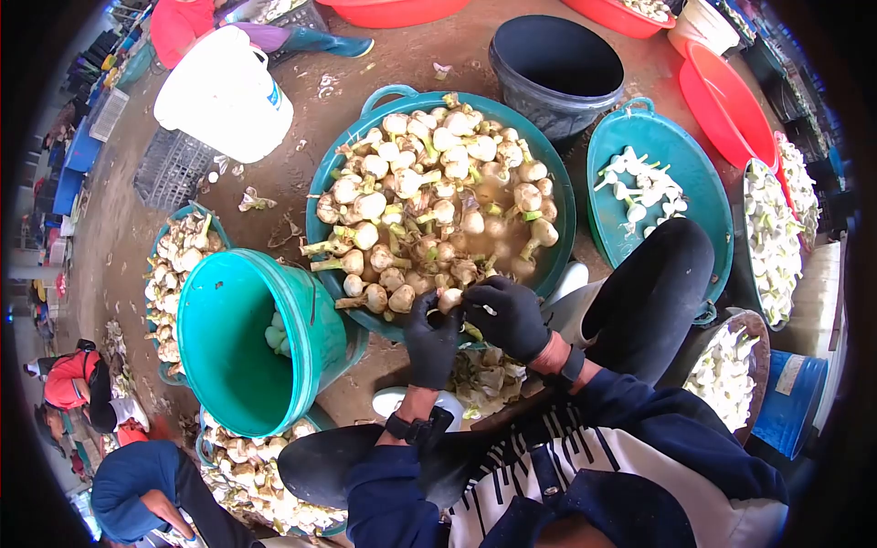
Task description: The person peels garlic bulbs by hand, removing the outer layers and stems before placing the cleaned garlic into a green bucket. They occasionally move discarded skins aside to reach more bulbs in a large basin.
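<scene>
A large teal basin (pixel 565 215) in front of me holds many garlic bulbs (pixel 365 205) in murky water. At its near rim, my left hand (pixel 432 340), in a black glove, has its fingers closed around a garlic bulb (pixel 449 300). My right hand (pixel 508 315), also in a black glove, is just to the right, its fingers pinched close to the same bulb. What is between the right fingertips is too small to make out. Peelings (pixel 489 379) lie on the ground below my hands.
A green bucket (pixel 315 320) leans at the left, a black tub (pixel 554 73) stands beyond the basin. At the right, a teal basin (pixel 671 142) holds white bulbs. Co-workers (pixel 137 484) are at the lower left and upper left; a white bucket (pixel 224 96) stands near.
</scene>
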Motion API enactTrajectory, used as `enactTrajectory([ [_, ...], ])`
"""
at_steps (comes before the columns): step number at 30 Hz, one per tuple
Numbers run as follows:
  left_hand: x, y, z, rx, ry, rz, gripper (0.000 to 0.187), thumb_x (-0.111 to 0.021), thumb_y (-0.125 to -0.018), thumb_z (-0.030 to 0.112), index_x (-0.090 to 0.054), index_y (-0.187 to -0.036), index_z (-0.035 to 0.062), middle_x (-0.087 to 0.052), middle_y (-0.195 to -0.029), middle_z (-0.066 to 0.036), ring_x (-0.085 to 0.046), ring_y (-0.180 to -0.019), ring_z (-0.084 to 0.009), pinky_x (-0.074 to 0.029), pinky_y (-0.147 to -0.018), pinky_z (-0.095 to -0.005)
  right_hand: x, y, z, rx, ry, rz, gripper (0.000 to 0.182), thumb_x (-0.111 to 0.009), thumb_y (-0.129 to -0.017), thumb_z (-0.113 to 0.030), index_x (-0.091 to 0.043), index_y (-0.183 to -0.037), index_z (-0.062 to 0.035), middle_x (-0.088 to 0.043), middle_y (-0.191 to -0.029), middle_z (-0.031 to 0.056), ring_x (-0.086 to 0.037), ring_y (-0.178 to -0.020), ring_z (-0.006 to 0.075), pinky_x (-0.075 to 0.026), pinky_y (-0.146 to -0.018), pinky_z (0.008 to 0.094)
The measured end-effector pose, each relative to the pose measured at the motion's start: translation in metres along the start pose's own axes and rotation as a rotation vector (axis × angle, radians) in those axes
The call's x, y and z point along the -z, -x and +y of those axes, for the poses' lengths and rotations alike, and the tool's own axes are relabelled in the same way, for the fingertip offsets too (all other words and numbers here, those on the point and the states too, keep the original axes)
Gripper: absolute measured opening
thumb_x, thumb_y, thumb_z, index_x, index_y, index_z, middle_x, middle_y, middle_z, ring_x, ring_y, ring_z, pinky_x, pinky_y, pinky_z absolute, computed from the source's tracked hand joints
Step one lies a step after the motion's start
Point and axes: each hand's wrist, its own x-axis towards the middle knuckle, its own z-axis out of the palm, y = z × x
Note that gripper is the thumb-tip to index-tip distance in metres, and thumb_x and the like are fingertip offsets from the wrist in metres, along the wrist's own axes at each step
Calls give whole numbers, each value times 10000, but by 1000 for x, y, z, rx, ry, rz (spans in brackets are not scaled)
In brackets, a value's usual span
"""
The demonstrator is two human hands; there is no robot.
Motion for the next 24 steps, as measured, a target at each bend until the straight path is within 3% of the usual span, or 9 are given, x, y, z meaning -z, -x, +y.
enactTrajectory([
  [4,-2,3,-2,-172,-151,54,278,-692,-777,-17,-598,-1039,-11,-636,-929,-74,-600,-785,-112,-508,-677,-249,2,2,-3,-20,49,-42,172,-744,-682,-130,-671,-830,-82,-642,-778,99,-636,-689,300,-501,-597,362],
  [13,4,1,0,-33,14,-139,272,-676,-778,-41,-592,-1033,5,-635,-935,-45,-605,-817,-115,-520,-701,-256,9,-1,3,-129,-50,-166,157,-738,-653,-130,-645,-754,-53,-632,-705,115,-626,-607,281,-491,-574,356],
  [16,10,-1,4,105,177,-240,292,-700,-781,-24,-586,-1049,-4,-635,-979,-71,-608,-835,-117,-523,-696,-264,9,-1,7,-234,-172,-81,204,-709,-666,-214,-643,-729,-32,-628,-661,155,-625,-611,340,-502,-576,388],
  [19,17,1,17,82,312,-378,319,-682,-801,-18,-575,-1100,5,-632,-1002,-70,-610,-851,-126,-526,-707,-264,11,-2,42,-297,-78,-14,204,-694,-681,-207,-649,-739,-17,-630,-669,175,-635,-627,343,-509,-597,395],
  [22,23,-1,7,188,419,-491,351,-652,-828,-6,-554,-1165,15,-618,-1065,-82,-615,-915,-151,-539,-745,-280,18,0,72,-297,127,-8,186,-682,-685,-184,-664,-770,-20,-631,-660,171,-640,-621,340,-510,-610,404],
  [23,23,-1,8,256,525,-459,357,-638,-837,-6,-548,-1181,20,-612,-1084,-85,-614,-936,-159,-543,-760,-288,25,-1,76,-359,234,-168,189,-656,-723,-151,-665,-848,-9,-661,-764,176,-657,-697,321,-512,-672,387],
  [24,22,0,14,325,631,-426,362,-624,-846,-7,-543,-1197,25,-605,-1103,-87,-612,-957,-166,-546,-774,-295,29,-3,75,-279,108,-143,198,-653,-736,-136,-662,-886,-7,-664,-812,177,-659,-734,316,-509,-693,380],
])
